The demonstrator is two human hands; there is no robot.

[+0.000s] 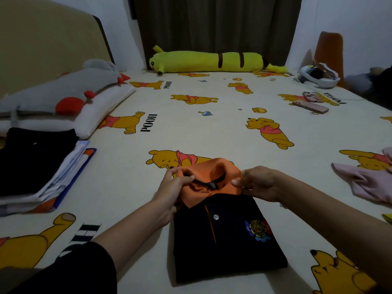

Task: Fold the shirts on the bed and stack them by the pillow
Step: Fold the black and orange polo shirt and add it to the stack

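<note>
Folded shirt (229,234) front centre; stack (36,166) left, before pillow (70,115).

Bed (212,132) covered by a cream sheet with a yellow bear print. Lying directly on it: a folded black polo shirt with orange collar (227,240) near centre; a stack of folded shirts (38,172) at left beside a white pillow (84,117); a long yellow plush bolster (207,61) along the far edge; a pink garment (369,183) at right; a phone (310,107) far right.

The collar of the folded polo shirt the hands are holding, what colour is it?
Orange, on a black polo shirt; the collar shows clearly in the head view.
</note>
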